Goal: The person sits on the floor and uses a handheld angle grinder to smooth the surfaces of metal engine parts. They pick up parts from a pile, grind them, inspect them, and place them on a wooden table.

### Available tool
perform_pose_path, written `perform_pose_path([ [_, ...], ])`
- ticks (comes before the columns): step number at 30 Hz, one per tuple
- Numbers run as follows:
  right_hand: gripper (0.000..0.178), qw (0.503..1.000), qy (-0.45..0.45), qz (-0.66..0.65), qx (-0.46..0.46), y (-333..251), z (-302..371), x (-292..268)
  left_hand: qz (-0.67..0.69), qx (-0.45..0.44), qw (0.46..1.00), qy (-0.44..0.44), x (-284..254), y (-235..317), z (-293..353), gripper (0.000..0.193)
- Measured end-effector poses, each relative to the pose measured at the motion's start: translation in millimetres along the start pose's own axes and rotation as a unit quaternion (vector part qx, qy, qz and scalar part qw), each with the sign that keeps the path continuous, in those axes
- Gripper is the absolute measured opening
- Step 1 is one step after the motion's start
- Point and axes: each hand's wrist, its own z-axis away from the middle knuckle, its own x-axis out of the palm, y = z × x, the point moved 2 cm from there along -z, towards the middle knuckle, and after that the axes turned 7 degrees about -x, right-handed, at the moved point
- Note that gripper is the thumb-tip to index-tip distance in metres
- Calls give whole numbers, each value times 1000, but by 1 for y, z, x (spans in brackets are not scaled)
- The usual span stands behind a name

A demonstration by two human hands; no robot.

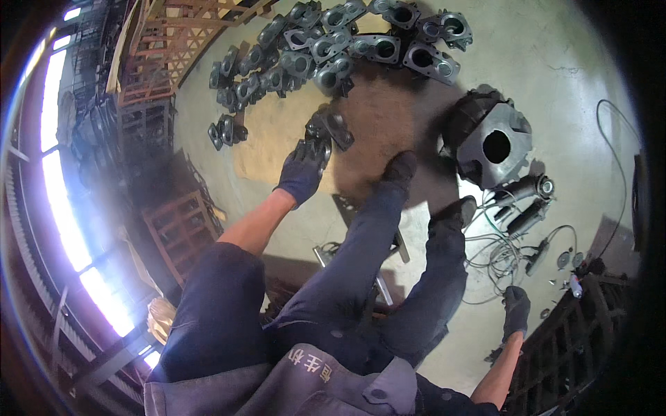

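Crate: slatted, reddish wood (179,220), far L, clear of L hand.
Sm. castings: little group (227,132) by L edge of tan sheet (267,149).
L hand: dark-gloved (302,170), fingers on near end of dark casting (337,130); looks like a hold, but can't tell if clenched, fingertips hidden.
Casting: on/just over sheet, approx. mid-floor, apart from rows of castings (333,45) beyond. Risk: slick glove or off-centre grip → tips/drops, poss. toward L shoe (400,168) nearby.
Housing: big, grey, round hole, R of shoes (517,123); heavy-looking, stub hazard if R foot swings.
Tools: dark cylindrical, w/ loose cable coils (526,191); snag/trip risk if R foot or hand catches a loop.
R hand: gloved (516,308), below coils, nr dark rack (565,340); nothing visibly held, can't tell if closed.
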Motion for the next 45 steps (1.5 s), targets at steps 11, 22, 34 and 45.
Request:
perform_pose_path([
  [11,35,991,111,21,-68,161,-175,45,99,-57,993,-7,289,-71,-184,54],
  [22,31,972,194,125,-49,73,-74,114,268,-71,959,-60,287,-88,-197,33],
  [34,26,914,335,-212,-90,92,27,175,152,243,929,236,-12,114,-109,45],
  [45,44,842,184,-385,-330,-66,-55,166,436,341,827,98,-45,334,-102,39],
])
